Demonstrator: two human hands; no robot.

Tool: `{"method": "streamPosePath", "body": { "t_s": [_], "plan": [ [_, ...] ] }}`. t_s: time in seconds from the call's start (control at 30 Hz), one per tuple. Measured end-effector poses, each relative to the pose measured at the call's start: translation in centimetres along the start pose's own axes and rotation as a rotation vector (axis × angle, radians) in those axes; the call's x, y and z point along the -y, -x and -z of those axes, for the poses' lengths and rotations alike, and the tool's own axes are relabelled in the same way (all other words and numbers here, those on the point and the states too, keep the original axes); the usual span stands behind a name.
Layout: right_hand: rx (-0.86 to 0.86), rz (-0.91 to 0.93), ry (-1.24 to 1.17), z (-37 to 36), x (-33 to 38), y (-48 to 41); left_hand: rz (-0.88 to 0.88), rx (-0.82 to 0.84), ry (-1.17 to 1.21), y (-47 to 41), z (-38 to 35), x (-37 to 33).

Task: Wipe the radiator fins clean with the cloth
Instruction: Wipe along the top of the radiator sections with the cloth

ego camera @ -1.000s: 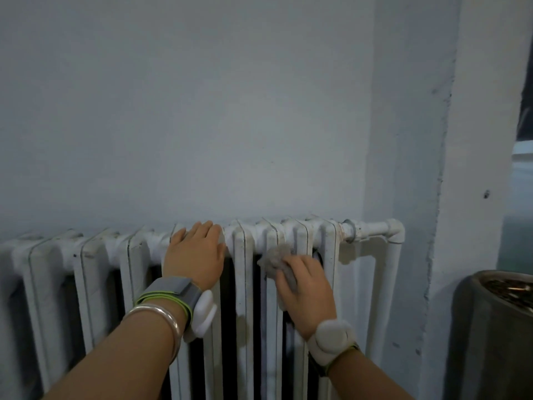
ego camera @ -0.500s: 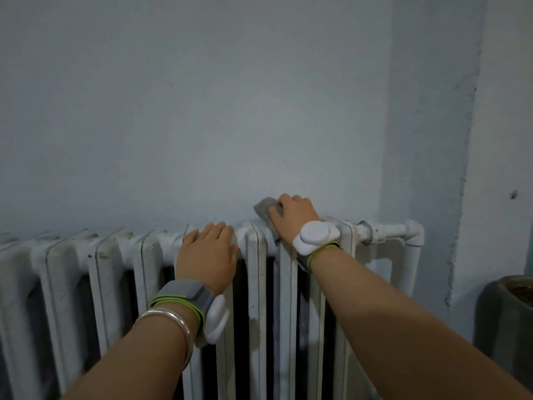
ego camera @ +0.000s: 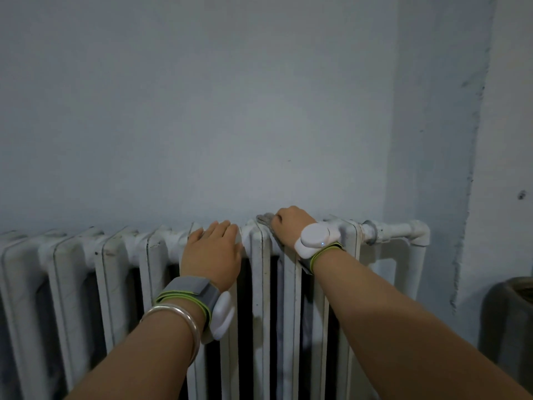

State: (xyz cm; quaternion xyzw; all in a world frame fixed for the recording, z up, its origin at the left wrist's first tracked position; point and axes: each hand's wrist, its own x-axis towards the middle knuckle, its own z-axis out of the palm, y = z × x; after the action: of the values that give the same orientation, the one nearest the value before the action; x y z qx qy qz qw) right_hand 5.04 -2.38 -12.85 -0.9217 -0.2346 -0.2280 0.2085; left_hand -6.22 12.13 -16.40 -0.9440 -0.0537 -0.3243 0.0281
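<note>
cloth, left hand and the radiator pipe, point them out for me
cloth [ego camera: 265, 219]: head view, the grey corner left uncovered
left hand [ego camera: 213, 251]: head view, the back of the hand
radiator pipe [ego camera: 398, 230]: head view, the horizontal run before the elbow

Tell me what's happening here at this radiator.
A person is wiping a white radiator that stands against the wall. The right hand grips a grey cloth and presses it onto the top of the fins near the radiator's right end. The left hand rests flat on the top, a little further left, holding nothing.
</note>
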Motion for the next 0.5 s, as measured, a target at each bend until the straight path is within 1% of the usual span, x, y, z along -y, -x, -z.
{"method": "streamPosePath", "body": {
  "t_s": [0.07, 0.13, 0.23, 0.3, 0.5],
  "plan": [
    [-0.053, 0.006, -0.001, -0.3, -0.1, 0.4, -0.001, 0.001, 0.001, -0.1, 0.0, 0.0],
    [-0.148, 0.028, 0.001, -0.8, -0.3, 1.2, -0.002, -0.003, -0.001, -0.1, -0.1, 0.0],
    [-0.383, 0.116, -0.018, -2.0, -0.4, 2.9, 0.000, -0.007, 0.000, 0.0, 0.1, -0.1],
    [-0.502, 0.172, -0.017, -2.8, -0.8, 3.7, 0.001, -0.005, 0.001, 0.0, 0.2, -0.2],
    [-0.596, 0.229, -0.007, -2.9, -1.0, 5.3, -0.001, 0.021, 0.011, -0.1, 0.6, -0.1]
  ]
}}
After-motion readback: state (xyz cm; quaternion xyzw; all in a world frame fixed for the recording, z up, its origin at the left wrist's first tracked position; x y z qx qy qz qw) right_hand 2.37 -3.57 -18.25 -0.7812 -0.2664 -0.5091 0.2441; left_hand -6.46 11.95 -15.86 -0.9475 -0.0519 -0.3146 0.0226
